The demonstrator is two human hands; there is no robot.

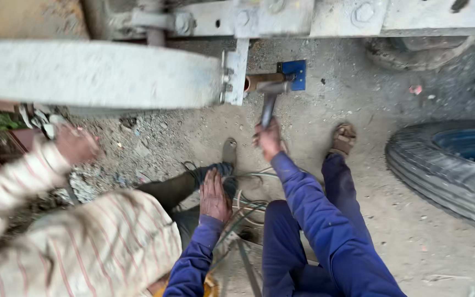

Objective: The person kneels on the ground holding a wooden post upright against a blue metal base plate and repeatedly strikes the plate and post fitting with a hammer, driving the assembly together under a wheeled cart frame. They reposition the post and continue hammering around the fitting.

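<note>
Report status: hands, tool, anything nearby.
Right hand gripping hammer at brown pin. Left hand resting on co-worker's leg. Tyre at right.

We cannot see the end of the brown pipe (pixel 260 81), because the hammer (pixel 270 98) head covers it. The hammer handle is blurred and its lower part is hidden inside our right hand (pixel 269 138). The tyre (pixel 446 170) is cut by the right edge. The co-worker's hand (pixel 75 144) is blurred, so we cannot tell what it holds.
</note>
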